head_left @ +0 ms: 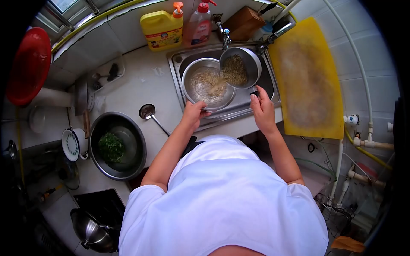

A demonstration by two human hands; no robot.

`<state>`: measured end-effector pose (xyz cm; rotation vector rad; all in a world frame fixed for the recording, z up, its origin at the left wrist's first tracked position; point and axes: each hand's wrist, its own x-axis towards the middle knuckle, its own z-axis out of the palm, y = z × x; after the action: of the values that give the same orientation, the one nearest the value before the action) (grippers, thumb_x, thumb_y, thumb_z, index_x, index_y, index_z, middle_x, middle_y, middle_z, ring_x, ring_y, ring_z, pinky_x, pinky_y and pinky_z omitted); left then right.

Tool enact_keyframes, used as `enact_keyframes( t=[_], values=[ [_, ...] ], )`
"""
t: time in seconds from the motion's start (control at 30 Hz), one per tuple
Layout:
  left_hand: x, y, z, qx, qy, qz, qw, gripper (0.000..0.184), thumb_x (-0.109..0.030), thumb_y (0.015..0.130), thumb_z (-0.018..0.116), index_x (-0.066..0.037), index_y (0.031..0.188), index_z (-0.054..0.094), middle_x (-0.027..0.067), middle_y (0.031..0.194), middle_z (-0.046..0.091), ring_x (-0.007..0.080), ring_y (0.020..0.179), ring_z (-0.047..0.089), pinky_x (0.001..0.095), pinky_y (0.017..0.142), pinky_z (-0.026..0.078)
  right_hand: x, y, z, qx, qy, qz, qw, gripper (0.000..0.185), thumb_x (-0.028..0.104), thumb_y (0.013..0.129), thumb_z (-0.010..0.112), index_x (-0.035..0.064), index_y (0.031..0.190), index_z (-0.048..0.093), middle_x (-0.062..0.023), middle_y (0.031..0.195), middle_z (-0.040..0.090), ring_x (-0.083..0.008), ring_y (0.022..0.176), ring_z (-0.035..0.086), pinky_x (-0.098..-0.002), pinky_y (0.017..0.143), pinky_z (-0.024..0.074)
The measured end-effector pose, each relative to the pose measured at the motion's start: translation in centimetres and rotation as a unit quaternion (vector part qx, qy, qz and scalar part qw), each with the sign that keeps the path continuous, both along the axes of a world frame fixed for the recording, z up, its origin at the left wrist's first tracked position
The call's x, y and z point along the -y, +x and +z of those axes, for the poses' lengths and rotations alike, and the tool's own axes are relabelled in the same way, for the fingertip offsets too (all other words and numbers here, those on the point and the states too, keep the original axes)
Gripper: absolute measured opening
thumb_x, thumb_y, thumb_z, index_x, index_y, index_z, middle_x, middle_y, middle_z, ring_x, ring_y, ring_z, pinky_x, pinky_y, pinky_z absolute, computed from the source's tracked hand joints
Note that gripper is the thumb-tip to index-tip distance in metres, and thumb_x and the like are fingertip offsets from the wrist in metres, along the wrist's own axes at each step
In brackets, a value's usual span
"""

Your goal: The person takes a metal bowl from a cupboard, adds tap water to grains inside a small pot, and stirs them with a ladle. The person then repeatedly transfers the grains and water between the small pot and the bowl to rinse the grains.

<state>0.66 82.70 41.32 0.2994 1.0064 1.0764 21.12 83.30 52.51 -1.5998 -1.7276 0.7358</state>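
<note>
My left hand grips the near rim of a round steel basin in the sink. My right hand is closed on the dark handle of a saucepan, tilted over the basin's right side. Brownish-green bits lie in the saucepan, and a cloudy stream runs from its lip into the basin. Pale, grain-like pieces sit in liquid inside the basin. The sink has a steel rim, and a tap stands behind it.
Left of the sink lie a ladle and a large steel bowl holding leafy greens. A yellow jug and a red-capped bottle stand behind. On the right leans a yellow board. A knife block is at the back.
</note>
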Motion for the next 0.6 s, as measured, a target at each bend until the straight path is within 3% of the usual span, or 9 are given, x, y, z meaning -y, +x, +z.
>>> enact_keyframes(
  t=[0.23, 0.4, 0.5, 0.57, 0.6],
  values=[
    [0.0, -0.2, 0.4, 0.005, -0.001, -0.014, 1.0, 0.032, 0.001, 0.073, 0.047, 0.002, 0.105, 0.046, 0.0096, 0.083, 0.057, 0.0164, 0.063, 0.059, 0.0244, 0.046, 0.053, -0.5, -0.9, 2.4, 0.047, 0.045, 0.0, 0.998, 0.035, 0.017, 0.088, 0.049, -0.0069, 0.113, 0.046, -0.0156, 0.062, 0.056, -0.0237, 0.053, 0.057, -0.032, 0.052, 0.0424],
    [0.1, -0.2, 1.4, 0.004, 0.004, -0.017, 1.0, 0.036, 0.001, 0.072, 0.047, -0.001, 0.108, 0.046, 0.0079, 0.087, 0.057, 0.0152, 0.067, 0.059, 0.0244, 0.047, 0.052, -0.3, -1.2, 1.9, 0.159, 0.108, 0.006, 0.981, 0.034, 0.017, 0.087, 0.049, -0.0006, 0.115, 0.047, -0.0192, 0.067, 0.058, -0.0352, 0.059, 0.059, -0.0401, 0.052, 0.0445],
    [0.1, -0.2, 1.5, 0.016, 0.004, -0.016, 1.0, 0.035, 0.001, 0.072, 0.047, -0.001, 0.107, 0.047, 0.0085, 0.088, 0.058, 0.0156, 0.069, 0.059, 0.0244, 0.048, 0.052, -0.2, -1.4, 0.7, 0.19, 0.113, 0.019, 0.975, 0.033, 0.017, 0.086, 0.049, 0.0029, 0.116, 0.048, -0.019, 0.066, 0.059, -0.0364, 0.057, 0.058, -0.042, 0.052, 0.0443],
    [0.0, -0.2, 1.6, 0.017, 0.008, 0.002, 1.0, 0.029, 0.001, 0.073, 0.047, 0.005, 0.102, 0.047, 0.0109, 0.082, 0.059, 0.017, 0.061, 0.06, 0.0248, 0.046, 0.054, -0.1, -1.3, -0.6, 0.205, 0.083, 0.018, 0.975, 0.034, 0.018, 0.086, 0.049, 0.0044, 0.118, 0.047, -0.0196, 0.066, 0.058, -0.0354, 0.059, 0.059, -0.0408, 0.053, 0.0451],
    [0.1, -0.3, 1.7, 0.015, 0.008, 0.003, 1.0, 0.029, 0.001, 0.073, 0.047, 0.005, 0.102, 0.047, 0.0109, 0.082, 0.059, 0.017, 0.061, 0.06, 0.0248, 0.046, 0.054, -0.1, -1.2, -1.4, 0.124, 0.054, 0.016, 0.991, 0.031, 0.019, 0.087, 0.049, 0.0043, 0.114, 0.048, -0.0151, 0.062, 0.057, -0.0296, 0.053, 0.056, -0.0365, 0.048, 0.0431]
  ],
)
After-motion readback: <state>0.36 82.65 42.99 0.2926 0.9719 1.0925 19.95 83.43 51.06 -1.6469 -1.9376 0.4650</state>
